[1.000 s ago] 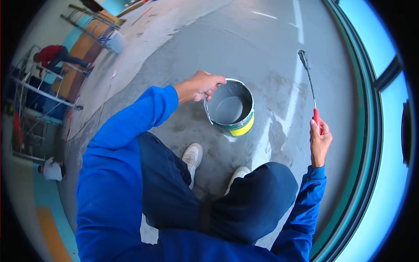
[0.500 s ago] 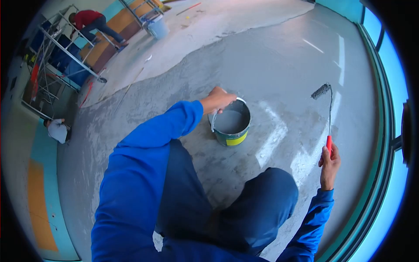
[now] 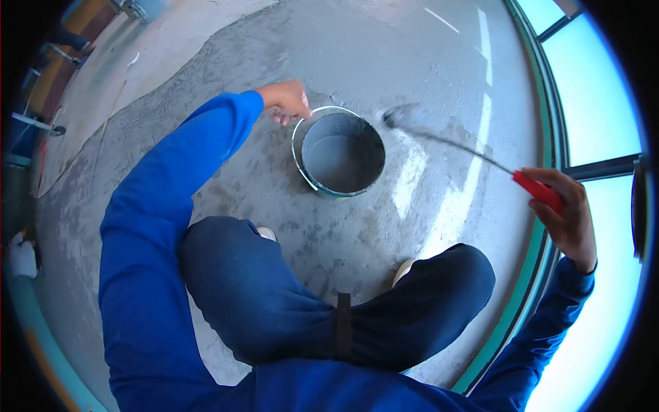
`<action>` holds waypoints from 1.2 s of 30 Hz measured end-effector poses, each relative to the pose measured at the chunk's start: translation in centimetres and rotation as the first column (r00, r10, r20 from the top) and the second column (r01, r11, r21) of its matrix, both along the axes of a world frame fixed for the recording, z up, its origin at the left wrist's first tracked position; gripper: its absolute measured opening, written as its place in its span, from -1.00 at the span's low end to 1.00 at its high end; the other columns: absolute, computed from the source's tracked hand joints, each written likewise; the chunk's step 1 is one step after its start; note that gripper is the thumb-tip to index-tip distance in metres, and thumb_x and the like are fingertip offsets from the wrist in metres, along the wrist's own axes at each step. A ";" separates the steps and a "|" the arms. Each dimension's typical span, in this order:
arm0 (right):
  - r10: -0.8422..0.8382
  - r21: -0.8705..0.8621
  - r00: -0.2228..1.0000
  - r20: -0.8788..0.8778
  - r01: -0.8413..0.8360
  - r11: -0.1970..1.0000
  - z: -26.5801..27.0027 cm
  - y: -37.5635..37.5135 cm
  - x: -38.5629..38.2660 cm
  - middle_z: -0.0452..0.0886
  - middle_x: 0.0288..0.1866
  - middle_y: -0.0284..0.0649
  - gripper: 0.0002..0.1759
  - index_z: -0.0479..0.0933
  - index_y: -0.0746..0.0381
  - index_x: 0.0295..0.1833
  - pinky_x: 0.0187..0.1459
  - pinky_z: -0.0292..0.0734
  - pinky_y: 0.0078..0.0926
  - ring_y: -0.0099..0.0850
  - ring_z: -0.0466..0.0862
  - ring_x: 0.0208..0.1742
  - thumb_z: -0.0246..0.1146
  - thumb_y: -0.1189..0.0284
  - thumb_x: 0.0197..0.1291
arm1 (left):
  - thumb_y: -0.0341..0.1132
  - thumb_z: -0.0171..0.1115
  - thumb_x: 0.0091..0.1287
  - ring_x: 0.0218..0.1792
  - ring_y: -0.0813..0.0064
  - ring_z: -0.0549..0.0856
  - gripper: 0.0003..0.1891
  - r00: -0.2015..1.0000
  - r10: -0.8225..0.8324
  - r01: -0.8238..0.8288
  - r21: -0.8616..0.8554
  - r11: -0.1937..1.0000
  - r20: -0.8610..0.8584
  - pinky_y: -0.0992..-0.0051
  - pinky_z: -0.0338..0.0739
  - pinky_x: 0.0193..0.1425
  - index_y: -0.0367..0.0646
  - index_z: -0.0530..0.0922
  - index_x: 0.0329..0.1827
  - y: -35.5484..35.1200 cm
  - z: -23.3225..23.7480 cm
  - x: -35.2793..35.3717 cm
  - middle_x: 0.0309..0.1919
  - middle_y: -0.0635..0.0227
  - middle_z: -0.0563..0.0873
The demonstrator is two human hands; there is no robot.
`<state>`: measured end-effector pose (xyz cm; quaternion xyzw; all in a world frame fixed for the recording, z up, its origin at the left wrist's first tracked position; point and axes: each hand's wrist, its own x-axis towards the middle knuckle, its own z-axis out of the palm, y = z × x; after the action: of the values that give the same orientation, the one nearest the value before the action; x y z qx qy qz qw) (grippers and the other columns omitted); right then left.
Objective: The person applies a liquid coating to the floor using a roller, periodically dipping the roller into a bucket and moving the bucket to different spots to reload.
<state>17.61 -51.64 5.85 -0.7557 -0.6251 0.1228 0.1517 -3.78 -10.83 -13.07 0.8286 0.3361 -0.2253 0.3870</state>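
My left hand (image 3: 288, 101) pinches the wire handle of a dark bucket (image 3: 377, 154), its fingers closed at the upper left of the rim. Grey liquid (image 3: 336, 154) lies inside the bucket, which stands on the floor in front of my knees. At the right, my right hand (image 3: 568, 216) is wrapped around the red grip of a paint roller (image 3: 539, 192). The thin metal rod of the roller slants up to the left, and its dark, motion-blurred head is just right of the bucket's rim.
Grey-coated floor (image 3: 329, 62) spreads around the bucket, with a paler floor area (image 3: 168, 48) at the upper left. A window frame (image 3: 549, 123) runs down the right side. Scaffolding with a wheel (image 3: 58, 130) stands at the left, and a person in white (image 3: 22, 255) is at the far left edge.
The roller has swung left and down from upright to close beside the bucket. My view has tilted downward, and the left hand is still at the bucket's handle.
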 end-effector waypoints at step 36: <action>-0.455 -0.074 0.872 0.180 0.473 0.878 -7.9 1.3 -15.3 0.70 -0.20 -0.13 -0.69 0.60 0.21 0.02 -0.30 0.60 -0.45 -0.25 0.69 -0.35 0.31 0.48 0.12 | -0.18 0.16 0.10 -0.02 0.10 0.66 -0.60 0.707 0.162 -0.484 0.305 0.820 0.688 0.30 0.51 0.08 -0.18 0.64 -0.03 14.7 -8.3 7.6 -0.09 0.07 0.70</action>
<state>2.35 -50.30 -2.09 -0.8985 -0.4271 0.0588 0.0831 3.85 3.91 -21.36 0.8471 0.3733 0.2287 0.3013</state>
